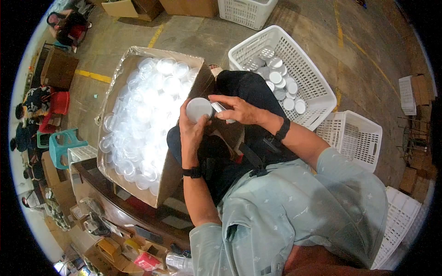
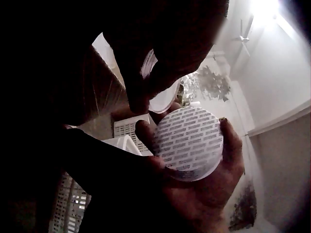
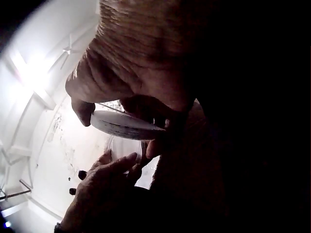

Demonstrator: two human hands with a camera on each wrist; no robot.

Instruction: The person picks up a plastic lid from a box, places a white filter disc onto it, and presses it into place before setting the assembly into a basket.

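My left hand (image 1: 191, 133) grips a round white lid (image 1: 199, 109), its flat face turned up, with the thumb over the near edge. In the left wrist view, rows of small repeated print cover the face of this disc (image 2: 189, 143). Close beside it on the right, my right hand (image 1: 243, 111) pinches a small stack of thin white discs (image 1: 218, 108), held tilted between fingers and thumb. The right wrist view shows the printed face of these discs (image 3: 121, 125) just over the left hand.
A foil-edged cardboard box (image 1: 180, 179) full of clear plastic round lids or cups stands at my left. A white slatted basket (image 1: 317, 87) with several white and silver discs is at the front right. Another white basket (image 1: 368, 138) stands behind it, and a teal stool (image 1: 64, 142) at far left.
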